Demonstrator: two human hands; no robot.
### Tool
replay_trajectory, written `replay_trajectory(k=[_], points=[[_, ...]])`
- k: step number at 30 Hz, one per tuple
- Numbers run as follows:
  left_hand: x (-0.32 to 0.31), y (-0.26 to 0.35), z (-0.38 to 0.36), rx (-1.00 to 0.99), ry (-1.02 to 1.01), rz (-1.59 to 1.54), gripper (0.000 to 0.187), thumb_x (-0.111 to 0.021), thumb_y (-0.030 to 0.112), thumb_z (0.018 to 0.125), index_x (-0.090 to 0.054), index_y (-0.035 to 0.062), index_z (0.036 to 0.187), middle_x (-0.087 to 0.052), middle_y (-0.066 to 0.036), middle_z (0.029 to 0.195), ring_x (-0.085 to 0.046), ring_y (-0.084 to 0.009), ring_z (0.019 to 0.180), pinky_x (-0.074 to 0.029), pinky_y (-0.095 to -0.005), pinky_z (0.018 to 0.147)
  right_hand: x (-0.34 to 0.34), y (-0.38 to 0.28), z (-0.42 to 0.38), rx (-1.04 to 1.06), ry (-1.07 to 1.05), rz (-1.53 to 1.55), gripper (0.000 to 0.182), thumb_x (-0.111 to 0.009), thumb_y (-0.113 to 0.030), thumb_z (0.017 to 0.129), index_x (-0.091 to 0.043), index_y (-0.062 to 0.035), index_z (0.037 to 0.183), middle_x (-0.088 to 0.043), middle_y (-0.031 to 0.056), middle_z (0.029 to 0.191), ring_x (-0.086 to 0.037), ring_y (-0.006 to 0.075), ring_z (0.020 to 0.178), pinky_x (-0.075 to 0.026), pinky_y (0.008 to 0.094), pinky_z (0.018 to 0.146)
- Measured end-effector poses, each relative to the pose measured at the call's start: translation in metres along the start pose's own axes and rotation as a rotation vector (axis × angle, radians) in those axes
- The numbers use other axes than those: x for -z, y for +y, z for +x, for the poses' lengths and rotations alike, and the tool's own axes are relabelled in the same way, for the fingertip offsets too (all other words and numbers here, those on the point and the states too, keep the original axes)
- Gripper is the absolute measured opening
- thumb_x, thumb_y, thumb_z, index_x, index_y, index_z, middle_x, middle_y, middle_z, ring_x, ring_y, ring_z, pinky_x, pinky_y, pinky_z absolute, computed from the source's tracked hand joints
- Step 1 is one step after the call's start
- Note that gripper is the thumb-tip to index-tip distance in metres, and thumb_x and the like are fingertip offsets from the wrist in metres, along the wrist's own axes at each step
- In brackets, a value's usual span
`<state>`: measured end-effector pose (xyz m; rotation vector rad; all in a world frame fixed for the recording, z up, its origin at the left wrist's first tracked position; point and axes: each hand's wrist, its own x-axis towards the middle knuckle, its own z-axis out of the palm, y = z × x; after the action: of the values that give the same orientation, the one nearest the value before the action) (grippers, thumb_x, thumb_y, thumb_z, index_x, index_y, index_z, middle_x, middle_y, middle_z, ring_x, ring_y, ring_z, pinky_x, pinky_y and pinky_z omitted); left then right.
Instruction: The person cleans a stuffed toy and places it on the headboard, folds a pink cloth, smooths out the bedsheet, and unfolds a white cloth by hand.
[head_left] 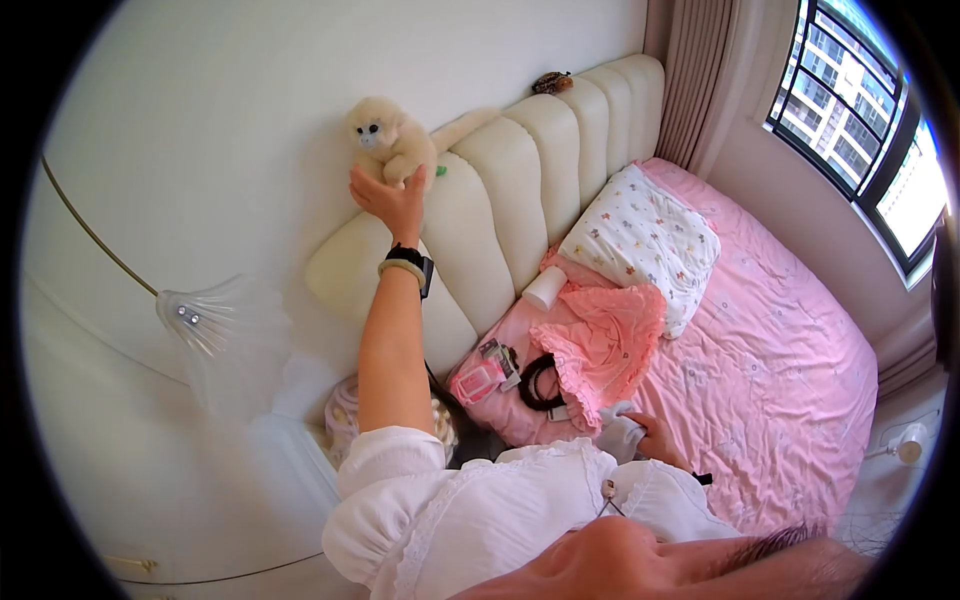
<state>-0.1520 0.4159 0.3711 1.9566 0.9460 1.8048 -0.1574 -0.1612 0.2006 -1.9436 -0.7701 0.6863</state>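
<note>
Bedroom with pale wall (230, 70): pink-covered bed (780, 340), cream padded headboard (485, 205), and plush monkey (385, 128) at the headboard's upper edge.
The left grip (393, 200) clasps the plush monkey's lower body; the right grip (660, 442) holds grey cloth (621, 433). Were the left grip to loosen with the toy off balance, it could topple from the edge. Cream and fuzzy, it shows dark eyes, a bluish muzzle and a long tail.

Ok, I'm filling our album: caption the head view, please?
The left hand holds a cream plush monkey by the padded headboard of a pink-covered bed.
</note>
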Motion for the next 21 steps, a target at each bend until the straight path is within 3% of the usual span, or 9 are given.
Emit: replay_trajectory(k=[4,7,8,10,12,16,19,21], points=[[0.024,0.006,-0.053,-0.083,-0.011,-0.099,0.092,-0.075,0.028,0.076,-0.02,-0.0043,0.141,-0.024,-0.025,0.144,-0.016,-0.0416,0.135,-0.018,-0.0537,0.109,-0.002,0.026,0.003,0.028,0.048,0.051,0.033,-0.064,-0.004,0.08,-0.065,-0.0029,0.112,-0.069,0.0104,0.099,-0.064,0.0171,0.092,-0.049,0.0298,0.081],[0.043,-0.002,-0.127,-0.192,-0.23,-0.071,0.075,-0.071,0.021,0.08,-0.028,-0.0035,0.136,-0.03,-0.023,0.141,-0.023,-0.0401,0.132,-0.022,-0.0521,0.106,0.007,0.012,-0.009,-0.006,0.098,0.123,0.033,-0.064,-0.005,0.079,-0.065,-0.0028,0.112,-0.07,0.0099,0.098,-0.064,0.015,0.091,-0.049,0.0292,0.079],[0.042,-0.01,-0.157,-0.194,-0.268,-0.149,0.058,-0.07,0.018,0.08,-0.042,-0.0012,0.127,-0.042,-0.02,0.134,-0.033,-0.037,0.127,-0.025,-0.0484,0.105,0.012,0.015,-0.012,-0.031,0.103,0.105,0.032,-0.065,-0.006,0.08,-0.065,-0.0027,0.112,-0.069,0.009,0.097,-0.064,0.0137,0.09,-0.049,0.0289,0.079],[0.052,-0.017,-0.213,-0.178,-0.58,-0.115,0.04,-0.068,0.017,0.081,-0.056,-0.0003,0.115,-0.057,-0.019,0.118,-0.049,-0.0346,0.114,-0.035,-0.0428,0.1,0.019,0.02,-0.019,-0.097,0.074,0.146,0.031,-0.063,-0.008,0.085,-0.064,-0.0027,0.115,-0.067,0.0028,0.1,-0.059,0.0099,0.092,-0.048,0.0275,0.081],[0.055,-0.015,-0.265,0.056,-0.951,-0.271,0.027,-0.066,0.018,0.082,-0.064,-0.0008,0.102,-0.065,-0.018,0.1,-0.061,-0.0311,0.097,-0.046,-0.0379,0.088,0.021,0.023,-0.027,-0.146,0.092,0.181,0.032,-0.063,-0.009,0.085,-0.063,-0.0031,0.116,-0.067,0.0023,0.099,-0.059,0.0094,0.091,-0.048,0.0271,0.081],[0.059,-0.015,-0.365,0.409,-1.493,-0.315,0.031,-0.069,0.022,0.08,-0.066,-0.0019,0.099,-0.069,-0.013,0.093,-0.065,-0.0214,0.083,-0.051,-0.0335,0.075,0.021,0.019,-0.041,-0.232,0.121,0.222,0.028,-0.064,-0.013,0.086,-0.065,-0.003,0.112,-0.067,0.0013,0.096,-0.059,0.0091,0.09,-0.048,0.0272,0.079],[0.054,-0.019,-0.442,0.666,-1.623,-0.469,0.027,-0.071,0.02,0.079,-0.067,-0.0009,0.095,-0.068,-0.007,0.087,-0.063,-0.0152,0.078,-0.051,-0.0301,0.069,0.019,0.041,-0.061,-0.277,0.135,0.229,0.023,-0.063,-0.015,0.087,-0.067,-0.0026,0.107,-0.068,0.0008,0.093,-0.058,0.0087,0.088,-0.048,0.0275,0.077],[0.054,-0.005,-0.471,0.922,-1.607,-0.384,0.022,-0.071,0.017,0.078,-0.067,0.0001,0.091,-0.066,-0.005,0.083,-0.062,-0.0128,0.075,-0.05,-0.0283,0.065,0.019,0.051,-0.076,-0.323,0.142,0.265,0.022,-0.063,-0.015,0.088,-0.067,-0.0022,0.104,-0.068,0.0,0.091,-0.058,0.0082,0.086,-0.048,0.0273,0.076]])
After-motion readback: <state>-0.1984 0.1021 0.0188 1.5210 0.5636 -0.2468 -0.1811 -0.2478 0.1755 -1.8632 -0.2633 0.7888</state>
